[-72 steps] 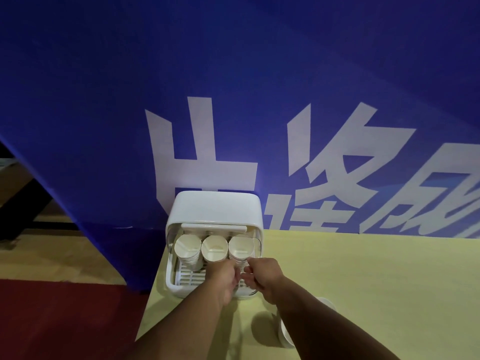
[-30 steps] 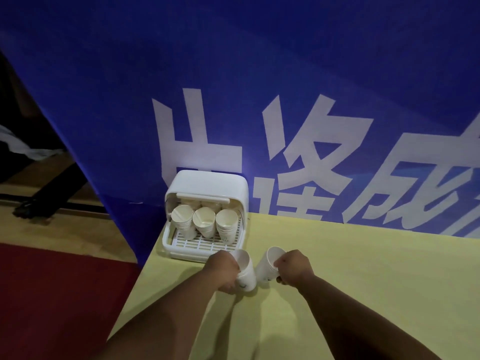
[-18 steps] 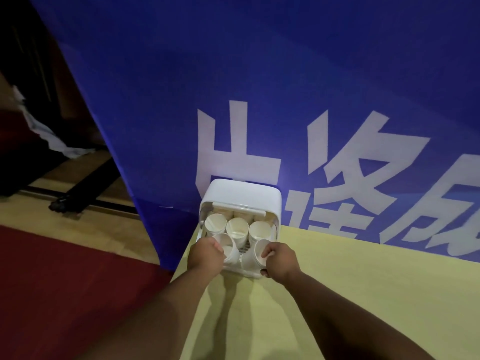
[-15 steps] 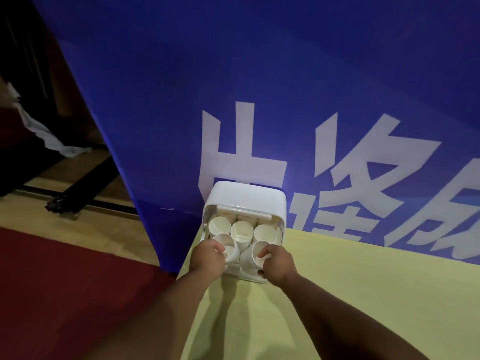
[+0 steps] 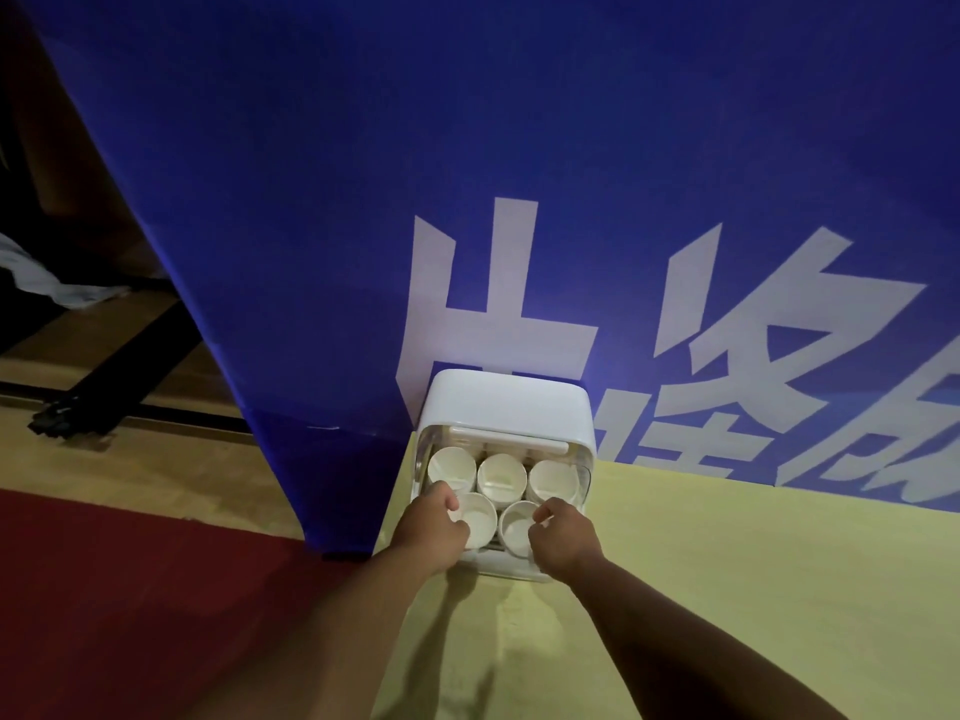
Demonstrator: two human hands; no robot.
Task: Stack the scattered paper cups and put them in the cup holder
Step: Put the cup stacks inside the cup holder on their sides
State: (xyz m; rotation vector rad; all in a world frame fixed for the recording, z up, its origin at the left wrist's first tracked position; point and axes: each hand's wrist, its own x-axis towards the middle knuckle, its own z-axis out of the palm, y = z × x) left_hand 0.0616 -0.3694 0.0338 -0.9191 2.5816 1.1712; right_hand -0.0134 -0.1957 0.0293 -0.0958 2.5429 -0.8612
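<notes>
The left hand point(image 5: 434, 527) grips one cup point(image 5: 477, 517) and the right hand point(image 5: 561, 535) another point(image 5: 517, 519), seating both in the holder point(image 5: 506, 402) on the bench point(image 5: 727, 563), front row; next, probably, letting go cleanly.

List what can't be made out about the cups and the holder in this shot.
- Head view: how many cups sit in each back-row stack; only rims show.
- Holder tray floor: covered by cups and both hands.
- Left hand and right hand: fingertips curl behind the front cups, so grip or release is unclear.
- Any cups nearer the person: arms and the lower edge hide them.
</notes>
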